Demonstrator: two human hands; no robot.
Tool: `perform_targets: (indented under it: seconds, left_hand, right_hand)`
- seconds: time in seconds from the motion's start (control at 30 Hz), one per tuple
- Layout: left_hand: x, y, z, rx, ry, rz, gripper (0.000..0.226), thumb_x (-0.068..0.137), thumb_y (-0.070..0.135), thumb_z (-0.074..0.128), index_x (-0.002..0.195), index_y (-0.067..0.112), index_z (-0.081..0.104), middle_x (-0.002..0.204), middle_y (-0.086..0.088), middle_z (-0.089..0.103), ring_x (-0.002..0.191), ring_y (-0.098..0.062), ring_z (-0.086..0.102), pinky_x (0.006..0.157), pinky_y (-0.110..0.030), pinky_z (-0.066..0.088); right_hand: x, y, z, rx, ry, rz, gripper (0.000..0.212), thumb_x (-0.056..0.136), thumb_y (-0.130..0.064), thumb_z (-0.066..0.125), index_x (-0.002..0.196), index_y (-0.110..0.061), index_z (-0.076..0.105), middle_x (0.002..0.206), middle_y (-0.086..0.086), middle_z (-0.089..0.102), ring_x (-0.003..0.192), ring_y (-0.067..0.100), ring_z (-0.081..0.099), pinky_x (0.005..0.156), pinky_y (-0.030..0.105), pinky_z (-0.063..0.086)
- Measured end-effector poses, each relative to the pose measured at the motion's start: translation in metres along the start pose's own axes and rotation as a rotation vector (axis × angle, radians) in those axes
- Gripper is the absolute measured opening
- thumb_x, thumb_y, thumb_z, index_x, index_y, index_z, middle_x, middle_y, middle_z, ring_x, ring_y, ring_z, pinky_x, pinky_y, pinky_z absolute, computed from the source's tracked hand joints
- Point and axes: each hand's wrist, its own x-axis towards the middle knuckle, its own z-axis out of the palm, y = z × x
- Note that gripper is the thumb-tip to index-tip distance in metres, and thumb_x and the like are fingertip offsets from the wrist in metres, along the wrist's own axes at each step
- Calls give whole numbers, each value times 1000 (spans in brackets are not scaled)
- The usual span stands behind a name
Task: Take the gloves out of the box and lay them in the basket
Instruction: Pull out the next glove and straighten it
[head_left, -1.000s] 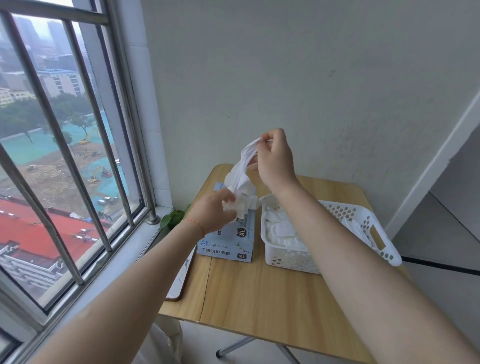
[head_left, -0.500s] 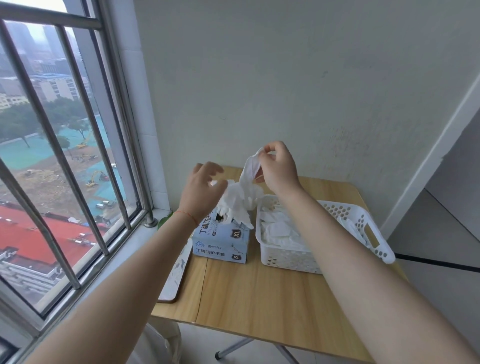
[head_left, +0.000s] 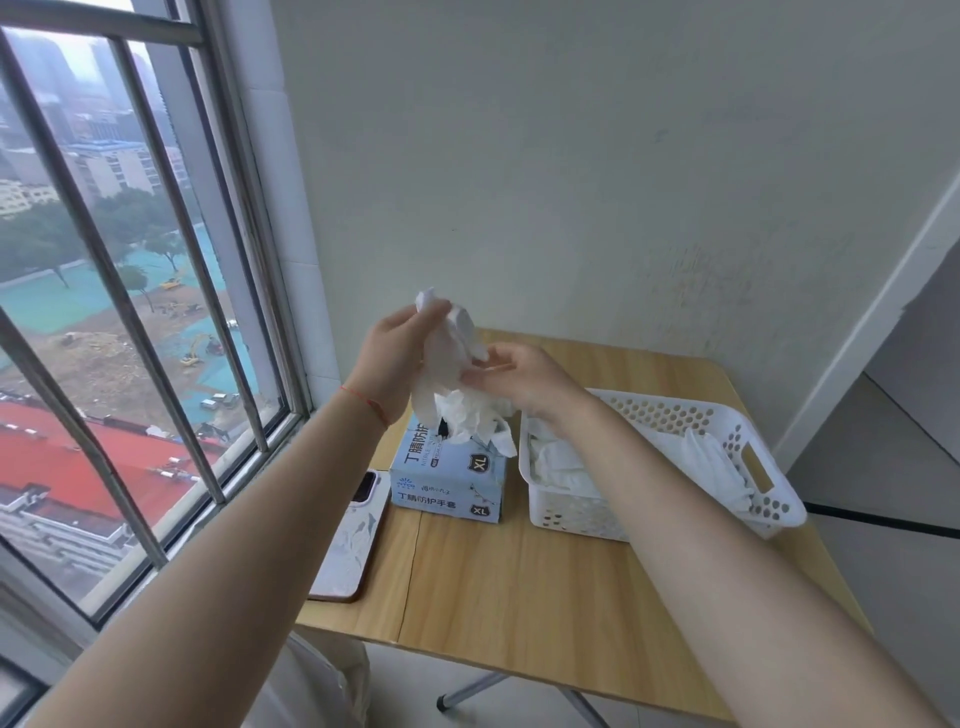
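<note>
A white glove (head_left: 441, 353) hangs in the air above the pale blue glove box (head_left: 447, 486), its lower end trailing into the bunch of gloves (head_left: 480, 423) that sticks out of the box's top opening. My left hand (head_left: 397, 358) grips the glove's upper end. My right hand (head_left: 519, 376) pinches its side lower down, fingers pointing left. The white perforated basket (head_left: 769, 501) stands right of the box and holds several white gloves (head_left: 563, 462).
A phone (head_left: 348, 540) lies on the wooden table (head_left: 519, 587) left of the box, near the table's edge. A barred window (head_left: 130, 312) runs along the left. The wall stands just behind the table.
My left hand has risen from the box and taken the glove's top. My right hand has dropped from the top of the glove to its side.
</note>
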Motion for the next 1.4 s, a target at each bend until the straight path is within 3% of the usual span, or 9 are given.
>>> perform_targets:
  seconds: [0.27, 0.43, 0.67, 0.8, 0.9, 1.0, 1.07, 1.2, 1.4]
  left_hand:
    - [3, -16, -20, -21, 217, -94, 7, 94, 14, 57, 88, 12, 61, 74, -4, 58, 60, -18, 53, 50, -19, 47]
    - [5, -26, -17, -36, 290, -180, 4, 90, 18, 61, 88, 16, 58, 84, -8, 49, 75, -20, 47, 58, -26, 36]
    - [-5, -29, -9, 391, 90, -228, 15, 74, 18, 67, 80, 12, 54, 78, -5, 54, 74, -24, 52, 68, -32, 45]
    - [-18, -33, -9, 662, 13, -26, 64, 67, 20, 71, 126, 17, 48, 116, -3, 50, 105, -22, 52, 88, -34, 48]
    - [-26, -27, -2, 679, -271, 158, 68, 77, 10, 76, 137, 24, 48, 131, 2, 52, 120, -13, 47, 98, -26, 39]
    - [-27, -26, 8, 892, -342, 196, 52, 79, 17, 78, 127, 21, 57, 110, 3, 60, 104, -15, 57, 93, -30, 46]
    - [-25, -24, 13, 943, -251, 205, 18, 83, 23, 75, 96, 16, 64, 79, 6, 57, 72, -11, 54, 69, -24, 46]
    - [-19, -21, 15, 674, 4, 163, 33, 86, 22, 68, 62, 12, 48, 59, 1, 40, 54, -13, 36, 49, -22, 30]
    - [-17, -18, 1, 303, 131, -19, 28, 63, 32, 62, 81, 10, 59, 76, -8, 49, 71, -20, 50, 66, -37, 48]
  right_hand:
    - [11, 8, -7, 260, 197, 0, 9, 85, -22, 71, 80, -16, 67, 81, 6, 66, 77, 20, 59, 74, 34, 47]
    - [2, 3, -21, 263, -10, 86, 15, 82, -9, 75, 93, -7, 66, 84, 9, 68, 75, 21, 63, 66, 28, 50]
    - [-10, 2, -23, 229, -25, 133, 24, 99, -20, 53, 104, 0, 66, 88, 12, 64, 76, 22, 59, 66, 30, 47]
    - [-18, 1, -17, 130, -157, 174, 21, 102, -24, 44, 90, -13, 58, 77, 6, 58, 59, 18, 53, 57, 29, 45]
    - [-21, -1, -10, 141, -165, 164, 20, 103, -25, 45, 98, -10, 58, 77, 9, 61, 57, 19, 55, 60, 32, 48]
    - [-22, 0, -8, 134, -105, 129, 23, 101, -31, 50, 100, -10, 61, 82, 6, 61, 67, 20, 59, 68, 36, 51]
    - [-25, 2, -11, 153, -65, 107, 31, 95, -42, 58, 102, -11, 60, 88, 5, 64, 75, 20, 62, 74, 37, 53]
    - [-36, 7, -20, 15, -93, 88, 58, 75, -51, 77, 116, -19, 52, 110, -3, 62, 97, 13, 64, 88, 36, 54]
    - [-34, 13, -19, -49, 39, 62, 14, 84, -13, 67, 97, -9, 64, 93, 7, 69, 84, 23, 67, 77, 37, 54]
